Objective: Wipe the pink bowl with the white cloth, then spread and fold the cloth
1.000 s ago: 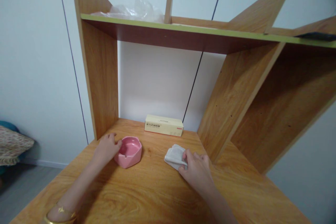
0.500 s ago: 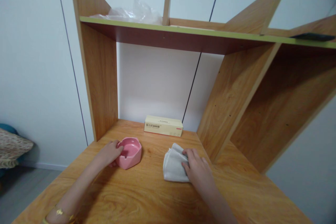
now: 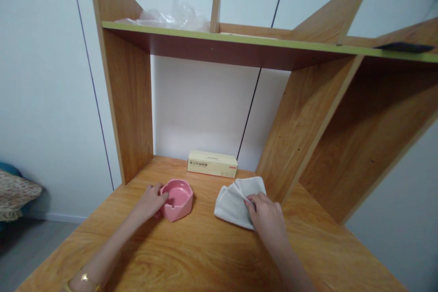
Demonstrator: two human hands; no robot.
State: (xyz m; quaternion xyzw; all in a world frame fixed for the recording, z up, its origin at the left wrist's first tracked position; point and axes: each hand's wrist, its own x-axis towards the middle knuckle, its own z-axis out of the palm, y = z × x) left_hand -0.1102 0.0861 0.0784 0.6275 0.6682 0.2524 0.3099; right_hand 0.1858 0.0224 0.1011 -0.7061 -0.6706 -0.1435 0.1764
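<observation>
A pink, faceted ashtray [image 3: 178,211] with notches in its rim stands upright on the wooden desk. My left hand [image 3: 153,202] grips its left wall, thumb over the rim and the other fingers partly hidden outside. To the right lies a folded pale grey cloth [image 3: 232,204], fanned out on the desktop. My right hand [image 3: 268,216] pinches the cloth near its right side between thumb and fingers. The ashtray and the cloth are apart.
A long cream box [image 3: 212,164] with printed lettering lies against the wall at the back. Upright wooden panels [image 3: 130,114] bound the desk [image 3: 191,255] at left and right. Overhead runs a shelf [image 3: 239,41] with a crumpled clear plastic bag [image 3: 178,16].
My left hand and the ashtray have shifted slightly right. The cloth has opened out to the right, and my right hand now pinches it a little further right and lower.
</observation>
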